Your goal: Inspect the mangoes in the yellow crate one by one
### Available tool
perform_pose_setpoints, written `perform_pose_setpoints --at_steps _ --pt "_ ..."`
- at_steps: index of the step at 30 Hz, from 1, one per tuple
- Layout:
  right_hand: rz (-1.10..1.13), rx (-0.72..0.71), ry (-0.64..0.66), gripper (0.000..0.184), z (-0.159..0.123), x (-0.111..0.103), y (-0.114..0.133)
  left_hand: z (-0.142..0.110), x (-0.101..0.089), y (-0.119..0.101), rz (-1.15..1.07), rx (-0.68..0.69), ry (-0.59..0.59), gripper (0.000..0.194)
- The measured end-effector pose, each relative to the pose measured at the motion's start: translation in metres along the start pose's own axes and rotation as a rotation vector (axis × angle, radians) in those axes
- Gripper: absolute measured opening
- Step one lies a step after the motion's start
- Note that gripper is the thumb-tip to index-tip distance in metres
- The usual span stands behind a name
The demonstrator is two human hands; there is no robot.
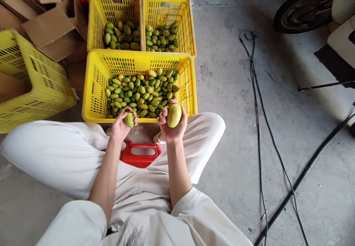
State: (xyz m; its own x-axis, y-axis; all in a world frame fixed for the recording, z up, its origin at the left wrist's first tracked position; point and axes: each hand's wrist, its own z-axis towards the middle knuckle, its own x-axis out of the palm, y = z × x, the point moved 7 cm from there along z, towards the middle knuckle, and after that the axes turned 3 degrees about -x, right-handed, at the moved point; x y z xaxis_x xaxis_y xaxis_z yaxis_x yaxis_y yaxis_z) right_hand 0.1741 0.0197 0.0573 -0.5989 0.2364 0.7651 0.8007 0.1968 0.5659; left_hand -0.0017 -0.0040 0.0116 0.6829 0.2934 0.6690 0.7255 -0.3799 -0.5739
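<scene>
My left hand (119, 126) is closed around a small green mango (129, 120), held near the front rim of a wide yellow crate (91, 117). Beside it, my right hand (172, 133) grips a larger, yellow-green mango (174, 115) with the palm turned up. Both hands are above my lap, the right one partly overlapping the crate's front edge. Many small green and yellowish mangoes (142, 94) lie loose inside this crate. Two more yellow crates stand behind it, the left one (91, 20) with larger fruit (122, 35) and the right one (191, 27) with smaller green fruit (163, 37).
At the left are another yellow crate (52, 79) with cardboard in it and several open cardboard boxes (52, 31). A red plastic stool or container with a handle (138, 160) sits between my legs. Black cables (256, 101) cross the concrete floor (222, 83); a vehicle wheel (305, 9) stands at the upper right.
</scene>
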Motion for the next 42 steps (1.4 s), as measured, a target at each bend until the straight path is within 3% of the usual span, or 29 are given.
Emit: perform_pose_setpoints --at_steps 2,5,11,13,19,27,33,42 --pt "0.038 0.008 -0.038 0.022 0.0 -0.002 -0.001 0.0 -0.002 -0.002 -0.065 0.004 -0.01 0.019" --pt "0.072 -0.015 -0.072 0.028 -0.001 -0.006 0.0 0.0 -0.009 -0.002 -0.082 0.002 -0.062 0.017" --pt "0.046 0.008 -0.01 0.02 -0.002 -0.004 -0.002 0.003 -0.007 0.001 0.025 0.022 -0.042 0.037" --pt "0.023 0.026 0.006 0.027 -0.002 -0.003 -0.003 0.003 -0.006 0.0 0.034 0.039 -0.042 0.039" --pt "0.029 0.002 -0.004 0.021 -0.001 -0.003 -0.001 0.002 -0.007 -0.004 -0.022 0.071 -0.015 0.037" --pt "-0.009 -0.039 -0.024 0.035 -0.003 -0.003 -0.003 0.001 -0.006 -0.003 -0.002 0.07 -0.022 0.036" --pt "0.044 -0.029 -0.005 0.031 -0.003 -0.002 -0.003 -0.001 -0.002 -0.001 0.025 0.016 0.024 0.036" --pt "0.005 -0.105 -0.127 0.016 0.004 -0.008 -0.004 -0.001 0.001 0.001 0.066 -0.022 0.048 0.034"
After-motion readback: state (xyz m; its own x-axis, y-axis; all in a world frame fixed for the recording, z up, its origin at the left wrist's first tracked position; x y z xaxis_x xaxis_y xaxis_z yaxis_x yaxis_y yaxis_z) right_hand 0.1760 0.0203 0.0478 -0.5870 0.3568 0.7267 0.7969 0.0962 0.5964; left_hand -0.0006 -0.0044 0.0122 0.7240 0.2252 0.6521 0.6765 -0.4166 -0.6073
